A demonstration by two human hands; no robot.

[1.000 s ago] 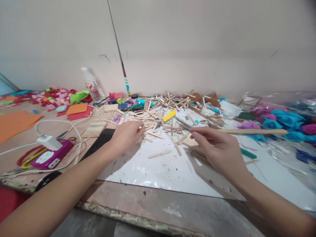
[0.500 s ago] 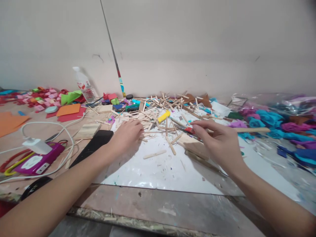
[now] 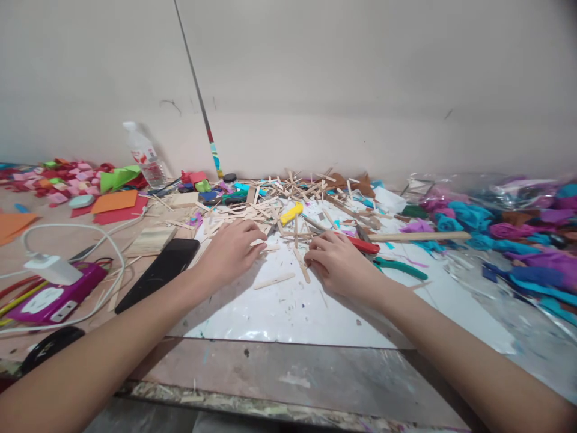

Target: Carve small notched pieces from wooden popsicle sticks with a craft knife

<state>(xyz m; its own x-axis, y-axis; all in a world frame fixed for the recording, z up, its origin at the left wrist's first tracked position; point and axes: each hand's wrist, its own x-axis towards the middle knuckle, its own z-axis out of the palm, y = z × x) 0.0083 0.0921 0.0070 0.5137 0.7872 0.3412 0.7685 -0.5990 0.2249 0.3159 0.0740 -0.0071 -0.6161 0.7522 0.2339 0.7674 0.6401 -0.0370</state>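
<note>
I've got my left hand (image 3: 232, 252) and right hand (image 3: 339, 260) curled near wooden sticks (image 3: 302, 265), can't tell if either's gripping one.

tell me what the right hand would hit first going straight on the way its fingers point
Most likely the slanted wooden stick on the white sheet, just ahead of the right hand. Depth is unclear, so the hand may be touching it.

On the surface (image 3: 216, 364), the sheet (image 3: 270, 319) lies under many sticks (image 3: 246, 211). Left of it is the phone (image 3: 157, 273), farther left the socket (image 3: 58, 294), and behind these the bottle (image 3: 146, 157). The rod (image 3: 424, 236) lies at right.
</note>
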